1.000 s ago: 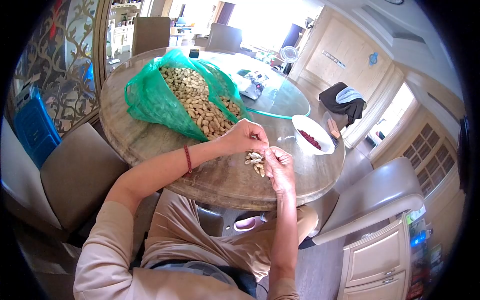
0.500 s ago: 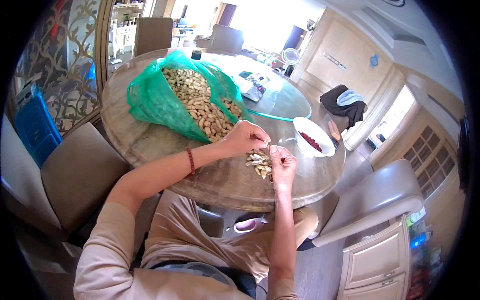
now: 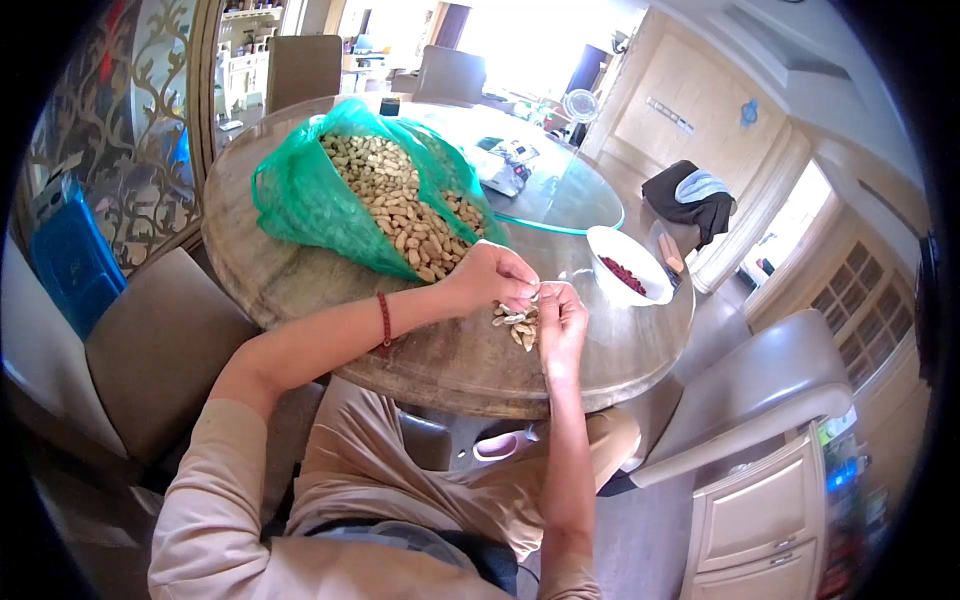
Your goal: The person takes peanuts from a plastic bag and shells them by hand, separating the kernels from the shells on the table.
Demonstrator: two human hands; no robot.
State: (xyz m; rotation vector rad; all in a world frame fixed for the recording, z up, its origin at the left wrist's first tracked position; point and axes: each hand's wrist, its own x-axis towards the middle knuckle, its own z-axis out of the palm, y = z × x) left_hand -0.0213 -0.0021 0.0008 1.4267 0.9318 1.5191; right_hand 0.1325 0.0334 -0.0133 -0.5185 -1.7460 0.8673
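Over the table's near part, my left hand [image 3: 493, 278], a red bead bracelet on its wrist, is pinched closed with its fingertips against those of my right hand [image 3: 562, 322]. A small pale piece, probably peanut shell, shows between the fingertips; which hand grips it is hard to tell. Below them lies a pile of peanut shells [image 3: 520, 328], partly covered by my right hand. Beyond my left hand, a green plastic bag [image 3: 310, 215] lies open, full of unshelled peanuts [image 3: 405, 215]. To the right, a white bowl [image 3: 645, 262] holds dark red kernels [image 3: 624, 275].
The round table [image 3: 270, 290] carries a glass turntable [image 3: 580, 205] with a grey package [image 3: 508, 170] and a dark jar [image 3: 390, 106]. Chairs stand at left [image 3: 160, 345] and right [image 3: 750, 390]. Dark clothing [image 3: 690, 205] hangs beyond the bowl.
My right hand has shifted slightly up and left, closer against my left fingertips, and covers more of the shell pile. The whole view has moved a little.
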